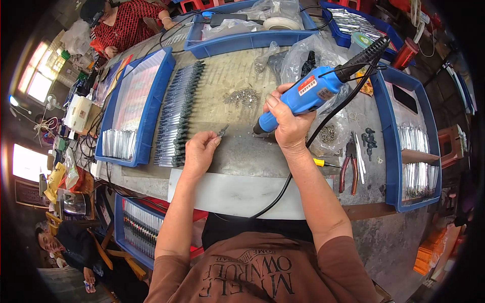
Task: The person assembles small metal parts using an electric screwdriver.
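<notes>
1. Head view: the left hand [199, 151] has its grip closed, thumb and forefinger pinching a small dark part [223, 131] just above the bare grey surface [242, 164].
2. The right hand [293, 126] has its grip wrapped around a blue power driver [303, 93], whose nose tilts down toward the lower left.
3. The key relation, as I judge it, is between the small dark part and that nose: the part lies to the nose's left, about level with it in the picture, with a gap between.
4. The part's long axis slants from upper right to lower left, more steeply than the driver's. The driver's line, carried on, seems to run toward the near side of the part rather than straight at it.
5. The left hand is the nearer one to the part, since it holds it; the right stands across the gap. Whether the nose touches the surface, I cannot tell.
6. A pile of small metal pieces [245, 97] lies beyond that gap, on the side away from the body. A row of dark-handled tools [174, 116] stands close to the left hand's left, and a black cable [286, 186] passes below the right hand.
</notes>
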